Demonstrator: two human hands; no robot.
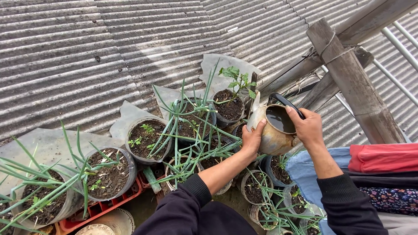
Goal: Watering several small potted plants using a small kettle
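Overhead, right hand [308, 126] grips kettle [275, 130] handle, left hand [252, 138] cups its side; onion pots [191, 122] crowd below.

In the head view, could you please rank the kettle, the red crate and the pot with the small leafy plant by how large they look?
1. Red crate, though pots hide much of it.
2. Kettle, held by the left hand and right hand.
3. Pot with the small leafy plant, only slightly smaller than the kettle; it sits farther away, so that is unsure.

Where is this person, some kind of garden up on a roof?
Likely a small rooftop container garden: soil-filled pots with green shoots stand against corrugated roofing sheets, and both hands tilt a worn metal kettle holding water over them.
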